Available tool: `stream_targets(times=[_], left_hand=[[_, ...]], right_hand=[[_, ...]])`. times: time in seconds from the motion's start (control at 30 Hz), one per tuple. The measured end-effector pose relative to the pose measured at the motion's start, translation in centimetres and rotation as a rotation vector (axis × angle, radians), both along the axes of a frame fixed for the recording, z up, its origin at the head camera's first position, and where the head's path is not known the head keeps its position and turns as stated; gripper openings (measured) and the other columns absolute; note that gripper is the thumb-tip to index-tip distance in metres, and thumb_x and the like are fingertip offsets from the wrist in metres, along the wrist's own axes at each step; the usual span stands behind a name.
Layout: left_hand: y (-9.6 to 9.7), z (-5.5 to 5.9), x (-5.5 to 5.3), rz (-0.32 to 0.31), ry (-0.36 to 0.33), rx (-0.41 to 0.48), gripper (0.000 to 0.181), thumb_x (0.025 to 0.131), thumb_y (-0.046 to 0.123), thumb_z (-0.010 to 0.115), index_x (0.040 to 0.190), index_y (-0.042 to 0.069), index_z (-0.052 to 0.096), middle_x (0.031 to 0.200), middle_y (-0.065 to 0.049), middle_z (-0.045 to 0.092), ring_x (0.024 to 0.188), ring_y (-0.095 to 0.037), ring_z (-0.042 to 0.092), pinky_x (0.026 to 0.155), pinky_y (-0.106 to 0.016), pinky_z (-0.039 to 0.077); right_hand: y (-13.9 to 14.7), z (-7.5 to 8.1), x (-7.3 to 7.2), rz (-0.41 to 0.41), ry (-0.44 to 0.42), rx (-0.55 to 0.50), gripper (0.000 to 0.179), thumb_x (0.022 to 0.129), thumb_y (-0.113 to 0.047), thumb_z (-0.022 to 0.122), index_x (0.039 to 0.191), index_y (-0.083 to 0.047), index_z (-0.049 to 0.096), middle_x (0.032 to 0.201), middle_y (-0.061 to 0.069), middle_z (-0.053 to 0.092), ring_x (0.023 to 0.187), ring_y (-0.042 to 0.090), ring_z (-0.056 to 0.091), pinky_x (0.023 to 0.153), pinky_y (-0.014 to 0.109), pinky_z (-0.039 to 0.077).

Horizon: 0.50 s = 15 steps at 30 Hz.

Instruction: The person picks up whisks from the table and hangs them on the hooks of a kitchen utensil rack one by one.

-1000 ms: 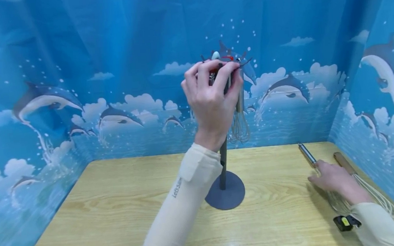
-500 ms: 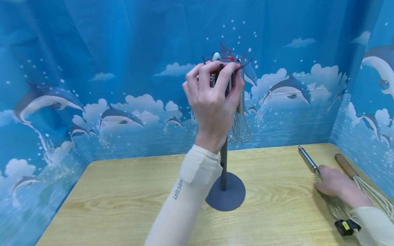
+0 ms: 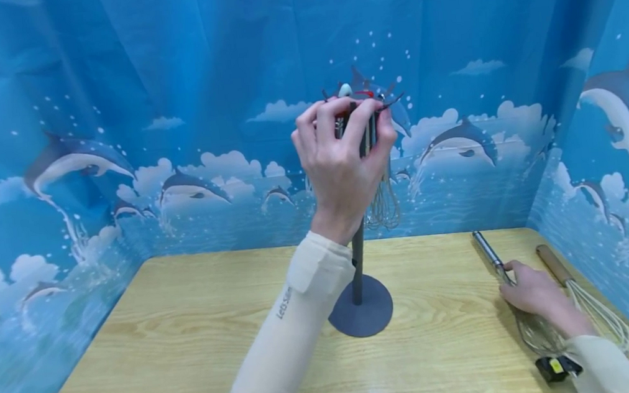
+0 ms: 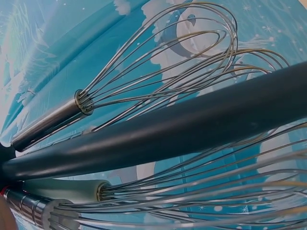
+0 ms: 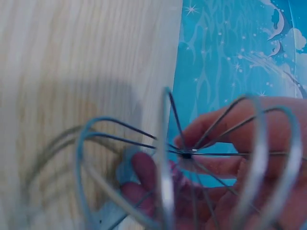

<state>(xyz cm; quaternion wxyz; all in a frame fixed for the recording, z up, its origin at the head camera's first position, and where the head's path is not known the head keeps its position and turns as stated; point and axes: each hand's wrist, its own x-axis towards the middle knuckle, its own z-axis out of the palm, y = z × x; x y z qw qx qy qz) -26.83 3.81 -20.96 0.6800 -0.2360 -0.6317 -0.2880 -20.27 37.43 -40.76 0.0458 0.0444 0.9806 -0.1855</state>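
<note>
My left hand is raised at the top of a dark metal stand, its fingers curled over the hook area. Whisks hang about the stand's pole in the left wrist view; one has a pale handle. Just what the fingertips touch is partly hidden. On the right of the table my right hand grips a metal-handled whisk where its wires meet the handle. The handle points away from me, and the wires run back beneath the hand and wrist. Close up, the right wrist view shows the fingers behind the whisk's wire loops.
A whisk with a wooden handle lies to the right of my right hand, near the table's right edge. The stand's round base rests on the wooden table. A blue dolphin-print curtain encloses the back and sides.
My right hand has drawn slightly toward me and right along the whisk, and the handle's far end has shifted a little left. My left thumb has moved outward; the stand stays put.
</note>
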Motion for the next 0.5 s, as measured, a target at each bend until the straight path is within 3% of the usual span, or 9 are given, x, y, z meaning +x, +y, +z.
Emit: stream_targets(times=[0.07,0.17,0.33,0.5], left_hand=[[0.0,0.0,0.0,0.001,0.000,0.001,0.023,0.096,0.033,0.067,0.105,0.015,0.078,0.111,-0.010,0.069,0.112,-0.029,0.053,0.097,-0.041,0.045],[0.0,0.0,0.0,-0.001,0.000,0.004,0.023,0.096,0.033,0.067,0.104,0.015,0.078,0.111,-0.010,0.069,0.111,-0.029,0.053,0.096,-0.041,0.045],[0.0,0.1,0.0,-0.004,0.002,0.009,0.022,0.096,0.032,0.066,0.103,0.015,0.078,0.110,-0.010,0.069,0.110,-0.028,0.053,0.095,-0.041,0.045],[0.0,0.1,0.1,-0.003,-0.001,0.010,0.023,0.096,0.032,0.066,0.103,0.015,0.078,0.110,-0.010,0.069,0.110,-0.028,0.053,0.096,-0.041,0.045]], right_hand=[[-0.4,0.0,0.2,-0.023,0.023,-0.044,0.060,0.099,-0.021,0.044,0.144,0.017,0.034,0.076,0.014,0.055,0.064,0.023,0.047,0.058,0.036,0.038],[-1.1,0.1,0.4,-0.054,0.108,-0.093,0.059,0.101,-0.020,0.040,0.148,0.015,0.031,0.071,0.007,0.056,0.057,0.018,0.044,0.052,0.033,0.036],[-2.5,0.5,0.8,-0.107,0.322,-0.113,0.052,0.103,-0.021,0.039,0.147,0.007,0.041,0.077,0.012,0.068,0.057,0.019,0.049,0.049,0.034,0.036],[-3.8,1.3,0.9,-0.153,0.519,-0.118,0.046,0.103,-0.020,0.045,0.143,0.002,0.052,0.079,0.013,0.070,0.059,0.017,0.055,0.056,0.033,0.037]])
